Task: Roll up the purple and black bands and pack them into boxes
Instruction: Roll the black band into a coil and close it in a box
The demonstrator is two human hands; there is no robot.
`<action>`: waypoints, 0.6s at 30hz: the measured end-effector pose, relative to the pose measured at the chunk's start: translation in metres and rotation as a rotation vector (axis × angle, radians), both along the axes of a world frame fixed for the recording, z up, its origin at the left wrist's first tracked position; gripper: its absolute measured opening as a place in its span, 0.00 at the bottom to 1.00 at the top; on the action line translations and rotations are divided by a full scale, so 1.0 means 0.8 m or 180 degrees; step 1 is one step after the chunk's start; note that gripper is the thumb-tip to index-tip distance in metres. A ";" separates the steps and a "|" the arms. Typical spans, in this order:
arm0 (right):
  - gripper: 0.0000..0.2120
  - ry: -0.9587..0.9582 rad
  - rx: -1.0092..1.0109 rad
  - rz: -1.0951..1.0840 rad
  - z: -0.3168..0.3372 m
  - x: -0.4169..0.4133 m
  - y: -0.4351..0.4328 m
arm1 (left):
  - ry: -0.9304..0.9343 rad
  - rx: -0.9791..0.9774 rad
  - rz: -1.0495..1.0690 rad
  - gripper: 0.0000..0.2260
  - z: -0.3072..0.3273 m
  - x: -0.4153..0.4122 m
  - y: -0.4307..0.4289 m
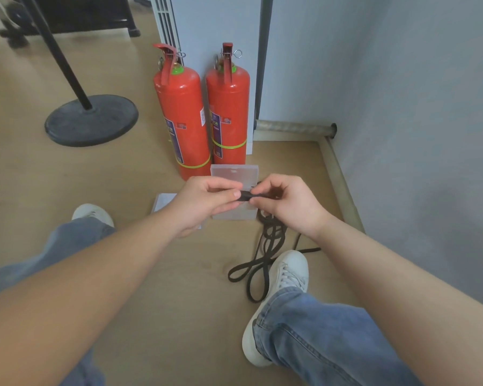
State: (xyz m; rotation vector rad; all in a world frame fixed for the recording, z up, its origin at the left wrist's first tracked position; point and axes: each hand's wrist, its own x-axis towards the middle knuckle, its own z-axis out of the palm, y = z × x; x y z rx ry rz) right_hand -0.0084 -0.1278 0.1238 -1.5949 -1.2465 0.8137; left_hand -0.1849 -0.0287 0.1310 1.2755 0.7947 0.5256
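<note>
Both hands meet above the floor, in front of the clear box (234, 174). L hand (207, 203) and R hand (286, 203) each pinch one end of the black band (244, 195) w/ thumb + fingertips, other fingers curled. The held bit runs left-right betw the hands. Rest of the band trails down under R hand, lying in loose loops on the floor toward the right shoe (286, 271), long axis roughly away-to-near.

One head-worn wide-angle view looks forward and steeply down, close over the floor (156, 274) toward a wall corner.
</note>
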 end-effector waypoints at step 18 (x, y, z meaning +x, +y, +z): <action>0.11 -0.0696 -0.0018 0.0045 0.009 -0.011 -0.006 | 0.1429 0.2514 -0.0631 0.07 0.009 -0.009 0.007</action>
